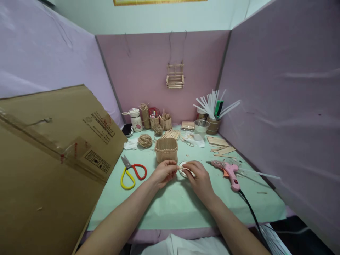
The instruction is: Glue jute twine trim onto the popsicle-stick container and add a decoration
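Just in front of the woven basket (166, 150), my left hand (166, 173) has its thumb and fingertips pinched on something small, too tiny to name. My right hand (198, 177) is closed beside it, its fingertips pressed together over a white round piece (181, 172). Part of that piece is hidden by the fingers, and I cannot tell whether it is held or lies on the table. Red-and-yellow-handled scissors (130, 173) lie left of my left hand, blades partly apart. On the right rests a pink glue gun (230, 173) with a white glue stick in its back.
A large cardboard sheet (53, 159) leans in from the left. Behind the basket are a ball of twine (145, 141), wooden sticks (171, 134), a clear plastic cup (201, 128) and a pot of glue sticks (213, 124). Flat wooden strips (221, 145) lie at right. The glue gun's cord (252, 212) trails off the front.
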The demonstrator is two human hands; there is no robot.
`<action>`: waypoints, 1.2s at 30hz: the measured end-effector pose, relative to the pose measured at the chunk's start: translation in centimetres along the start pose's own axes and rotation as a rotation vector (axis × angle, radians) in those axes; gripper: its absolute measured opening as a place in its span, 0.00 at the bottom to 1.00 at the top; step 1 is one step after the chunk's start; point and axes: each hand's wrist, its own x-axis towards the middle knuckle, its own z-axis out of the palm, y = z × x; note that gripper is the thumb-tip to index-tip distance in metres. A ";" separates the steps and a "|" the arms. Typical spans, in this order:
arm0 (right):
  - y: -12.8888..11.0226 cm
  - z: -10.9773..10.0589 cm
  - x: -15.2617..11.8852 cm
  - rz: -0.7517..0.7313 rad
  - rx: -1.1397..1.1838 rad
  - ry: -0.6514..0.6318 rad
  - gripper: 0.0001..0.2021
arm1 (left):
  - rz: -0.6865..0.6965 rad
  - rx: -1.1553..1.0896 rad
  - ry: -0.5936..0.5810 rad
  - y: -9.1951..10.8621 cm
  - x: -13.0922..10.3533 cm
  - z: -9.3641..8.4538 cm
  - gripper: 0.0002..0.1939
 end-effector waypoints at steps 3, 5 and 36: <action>-0.1 0.1 0.1 -0.034 -0.035 0.003 0.03 | -0.007 -0.017 -0.026 -0.2 0.1 -0.1 0.18; -0.2 0.1 0.1 -0.044 -0.045 -0.001 0.04 | -0.015 -0.014 -0.055 -0.3 0.2 -0.3 0.19; -0.7 -1.5 0.0 0.025 -0.053 -0.081 0.05 | 0.038 0.287 -0.123 0.1 0.1 -0.6 0.20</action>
